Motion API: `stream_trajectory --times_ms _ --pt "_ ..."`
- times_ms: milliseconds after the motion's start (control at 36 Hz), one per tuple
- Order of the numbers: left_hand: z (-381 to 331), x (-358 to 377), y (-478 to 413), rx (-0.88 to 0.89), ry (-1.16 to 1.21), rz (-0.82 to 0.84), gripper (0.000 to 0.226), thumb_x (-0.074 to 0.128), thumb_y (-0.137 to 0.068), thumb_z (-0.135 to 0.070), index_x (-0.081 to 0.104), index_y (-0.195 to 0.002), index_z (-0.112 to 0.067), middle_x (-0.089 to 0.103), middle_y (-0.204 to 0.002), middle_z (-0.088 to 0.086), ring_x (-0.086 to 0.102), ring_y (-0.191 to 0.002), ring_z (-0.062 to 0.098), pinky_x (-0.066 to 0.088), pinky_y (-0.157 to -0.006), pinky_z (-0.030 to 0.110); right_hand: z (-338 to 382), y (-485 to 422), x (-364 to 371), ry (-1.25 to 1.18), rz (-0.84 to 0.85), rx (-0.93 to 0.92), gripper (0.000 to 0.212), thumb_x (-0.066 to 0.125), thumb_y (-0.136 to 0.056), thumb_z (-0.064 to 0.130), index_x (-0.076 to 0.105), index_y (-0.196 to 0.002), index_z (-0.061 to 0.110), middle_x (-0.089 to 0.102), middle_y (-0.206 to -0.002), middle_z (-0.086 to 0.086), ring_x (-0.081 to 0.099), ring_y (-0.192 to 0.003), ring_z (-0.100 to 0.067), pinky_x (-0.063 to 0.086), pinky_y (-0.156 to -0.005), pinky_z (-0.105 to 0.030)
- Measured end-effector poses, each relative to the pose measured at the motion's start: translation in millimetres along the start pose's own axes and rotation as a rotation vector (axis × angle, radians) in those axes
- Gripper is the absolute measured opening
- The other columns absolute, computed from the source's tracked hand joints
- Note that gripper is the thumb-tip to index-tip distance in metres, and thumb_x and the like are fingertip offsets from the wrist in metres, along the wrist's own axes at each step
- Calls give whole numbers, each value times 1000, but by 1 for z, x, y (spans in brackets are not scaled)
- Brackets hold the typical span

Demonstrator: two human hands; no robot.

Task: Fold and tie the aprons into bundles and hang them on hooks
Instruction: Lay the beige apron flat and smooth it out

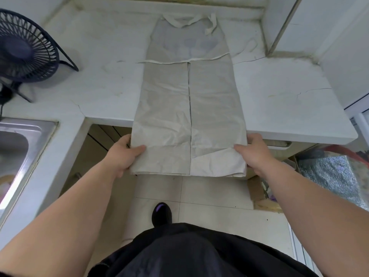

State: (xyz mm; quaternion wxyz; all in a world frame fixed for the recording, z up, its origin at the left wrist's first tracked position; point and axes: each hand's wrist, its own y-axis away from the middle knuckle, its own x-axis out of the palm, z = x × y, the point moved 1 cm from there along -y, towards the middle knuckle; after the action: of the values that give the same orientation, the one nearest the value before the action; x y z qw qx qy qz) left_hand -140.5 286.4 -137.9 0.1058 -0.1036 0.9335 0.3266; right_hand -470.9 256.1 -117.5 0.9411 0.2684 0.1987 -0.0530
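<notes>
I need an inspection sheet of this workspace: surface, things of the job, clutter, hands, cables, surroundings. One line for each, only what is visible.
Surface: white countertop, stained, with thin cracks.
Job's things: one beige apron lies flat, both sides folded to a centre seam; its lower end hangs over the counter edge; neck strap at the far end, waist ties spread sideways.
Clutter: nothing seen on the counter near the apron.
Hands: left hand and right hand each pinch a lower corner of the apron.
Cables: a dark cord hangs below the fan.
Surroundings: black desk fan at left, steel sink, tiled floor, silver foil bag at right.
</notes>
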Motion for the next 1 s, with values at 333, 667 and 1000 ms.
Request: stream_trajectory --times_ms 333,667,1000 --pt "-26 -7 26 95 213 28 12 55 -97 -16 56 -86 -21 61 -86 -1 57 -71 15 46 -60 29 41 21 -10 -176 213 -34 24 39 -92 7 61 -95 18 59 -99 -18 61 -76 -34 54 -64 -41" --pt "-24 -17 33 41 196 147 38 40 -92 15 67 -95 -10 68 -98 8 65 -83 18 56 -57 18 26 23 -18 145 261 -107 23 60 -86 -6 66 -93 15 65 -104 -9 61 -100 -21 53 -90 -38" --pt "-29 -13 5 69 139 -40 14 52 -99 -26 61 -95 -15 52 -77 1 46 -69 12 40 -59 25 20 5 -22 81 98 -13 25 53 -96 36 56 -78 19 55 -77 -3 52 -70 -12 53 -74 -37"
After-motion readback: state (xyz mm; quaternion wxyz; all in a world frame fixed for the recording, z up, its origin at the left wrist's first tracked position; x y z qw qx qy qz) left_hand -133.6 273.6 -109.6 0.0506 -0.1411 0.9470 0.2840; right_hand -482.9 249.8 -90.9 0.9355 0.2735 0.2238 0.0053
